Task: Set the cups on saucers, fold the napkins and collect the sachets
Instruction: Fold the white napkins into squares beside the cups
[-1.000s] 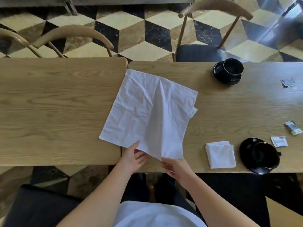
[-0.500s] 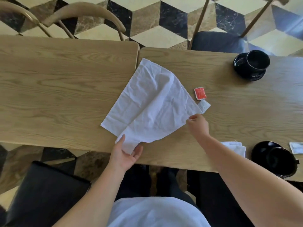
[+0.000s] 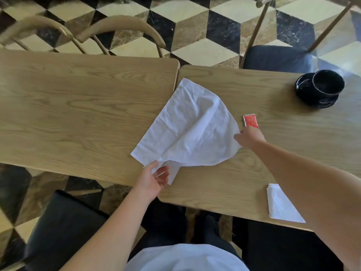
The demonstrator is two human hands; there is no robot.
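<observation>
Two wooden tables [image 3: 78,106] butted side by side. White napkin [image 3: 187,130] half-folded across seam, mostly on right table. Left hand [image 3: 154,180] pinches near corner at table edge. Right hand [image 3: 250,137] grips right corner. Folded napkin [image 3: 281,206] near front edge. Black cup [image 3: 328,83] on saucer [image 3: 304,90], far right. Red sachet [image 3: 250,120] just beyond right hand.

A big white napkin [image 3: 192,130] lies half folded across the desk [image 3: 78,106]. A small red sachet [image 3: 250,120] sits just beside it. A black cup [image 3: 328,83] stands on its saucer [image 3: 306,92]. A folded napkin [image 3: 281,204] lies near the edge.
</observation>
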